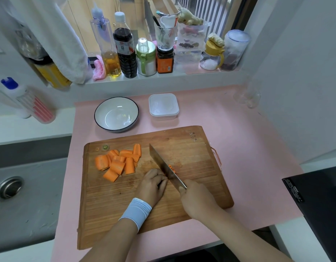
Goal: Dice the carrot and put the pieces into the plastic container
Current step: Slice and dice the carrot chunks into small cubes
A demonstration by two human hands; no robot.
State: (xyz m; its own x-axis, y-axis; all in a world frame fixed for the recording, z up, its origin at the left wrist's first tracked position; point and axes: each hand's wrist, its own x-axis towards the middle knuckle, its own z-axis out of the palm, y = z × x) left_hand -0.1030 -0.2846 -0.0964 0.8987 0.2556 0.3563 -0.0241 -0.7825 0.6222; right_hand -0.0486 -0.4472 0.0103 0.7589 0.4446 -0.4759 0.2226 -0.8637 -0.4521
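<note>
Several thick carrot chunks [118,162] lie piled at the far left of the wooden cutting board [191,148]. My left hand [154,183] curls its fingers down over a carrot piece at the board's middle; the piece is mostly hidden. Small orange cut bits [172,167] show just right of the blade. My right hand [196,196] grips the handle of a cleaver [162,164], whose blade runs diagonally against my left knuckles. The clear plastic container [163,106] stands open and holds nothing, behind the board.
A white bowl with a dark rim [116,114] sits left of the container on the pink mat [248,148]. Bottles and jars [125,52] line the windowsill. A sink [21,195] lies left, a black appliance [318,201] right.
</note>
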